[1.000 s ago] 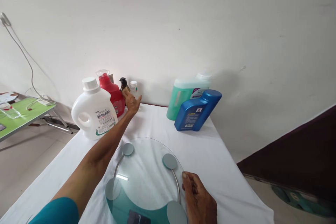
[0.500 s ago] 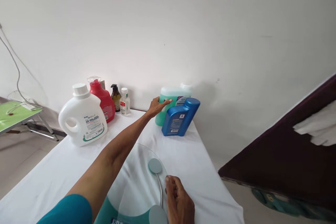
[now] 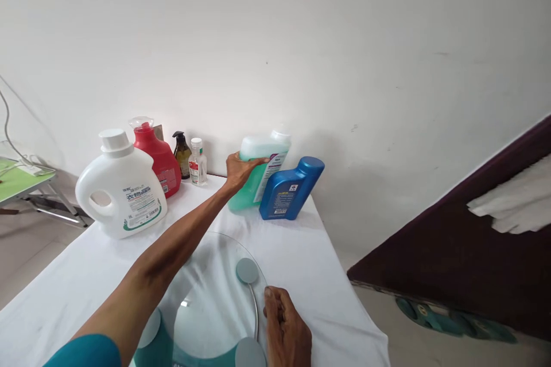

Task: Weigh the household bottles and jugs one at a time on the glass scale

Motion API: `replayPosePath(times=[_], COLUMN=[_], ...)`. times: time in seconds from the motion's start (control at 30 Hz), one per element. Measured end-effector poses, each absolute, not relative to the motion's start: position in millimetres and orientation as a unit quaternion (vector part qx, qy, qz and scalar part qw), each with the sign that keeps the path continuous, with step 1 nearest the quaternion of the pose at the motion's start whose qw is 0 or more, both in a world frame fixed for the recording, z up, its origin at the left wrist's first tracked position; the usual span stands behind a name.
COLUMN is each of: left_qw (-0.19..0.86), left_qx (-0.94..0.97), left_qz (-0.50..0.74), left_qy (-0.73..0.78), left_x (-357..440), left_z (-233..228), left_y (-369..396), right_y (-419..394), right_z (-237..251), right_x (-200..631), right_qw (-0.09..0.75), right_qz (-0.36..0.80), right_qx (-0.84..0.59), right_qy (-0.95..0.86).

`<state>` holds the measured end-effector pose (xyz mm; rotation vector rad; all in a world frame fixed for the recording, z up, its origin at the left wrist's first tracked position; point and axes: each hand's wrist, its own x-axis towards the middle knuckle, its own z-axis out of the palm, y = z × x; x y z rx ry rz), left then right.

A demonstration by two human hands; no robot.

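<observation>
My left hand (image 3: 241, 173) reaches across to the far end of the table and is closed on a bottle of green liquid (image 3: 247, 195) with a white cap, which leans to the right. Just in front of it, on the right, a blue bottle (image 3: 284, 198) stands on the cloth. At the near end, my right hand (image 3: 287, 327) pinches the right rim of a round clear glass bathroom scale (image 3: 206, 292). Grey round pads and a thin metal tube show on the scale. My left forearm hides part of it.
On the left of the white-clothed table (image 3: 327, 275) stand a white detergent bottle (image 3: 123, 183), a red bottle (image 3: 159, 160), a dark pump bottle (image 3: 182, 155) and a small clear bottle (image 3: 198, 163). A wall (image 3: 267, 40) rises behind. A green-topped folding table (image 3: 26, 180) is at far left.
My left hand has moved the green bottle leftward, and it now tilts more. The blue bottle stays about where it was. My right hand keeps its grip on the scale while the view shifts slightly.
</observation>
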<state>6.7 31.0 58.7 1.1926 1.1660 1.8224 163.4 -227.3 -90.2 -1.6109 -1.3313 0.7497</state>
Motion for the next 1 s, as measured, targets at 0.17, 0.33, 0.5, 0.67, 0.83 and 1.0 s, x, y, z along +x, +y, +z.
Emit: replayPosePath(times=[0.17, 0.33, 0.5, 0.67, 0.83, 1.0], left_qw=[0.259, 0.232, 0.224, 0.280, 0.320, 0.343], left_qx=[0.474, 0.466, 0.470, 0.464, 0.448, 0.448], left_qz=[0.705, 0.723, 0.721, 0.708, 0.699, 0.687], left_qy=[0.460, 0.455, 0.458, 0.452, 0.456, 0.458], left_x=[-49.1, -90.5, -113.4, -116.9, -104.9, -89.9], left_z=[70.8, 93.2, 118.2, 118.4, 106.2, 96.0], left_y=[-30.4, -98.8, -160.7, -210.0, -238.6, -241.2], right_y=[-224.7, -222.7, -220.9, -221.7, -223.7, -221.0], right_z=[-83.4, -72.2, -66.6, -66.0, -64.3, -67.4], right_x=[165.9, 167.6, 164.7, 162.5, 161.4, 160.8], right_qw=[0.430, 0.419, 0.414, 0.408, 0.410, 0.411], right_qz=[0.300, 0.298, 0.284, 0.284, 0.279, 0.275], right_qx=[-0.635, -0.626, -0.628, -0.623, -0.619, -0.620], right_qy=[-0.567, -0.586, -0.595, -0.604, -0.609, -0.609])
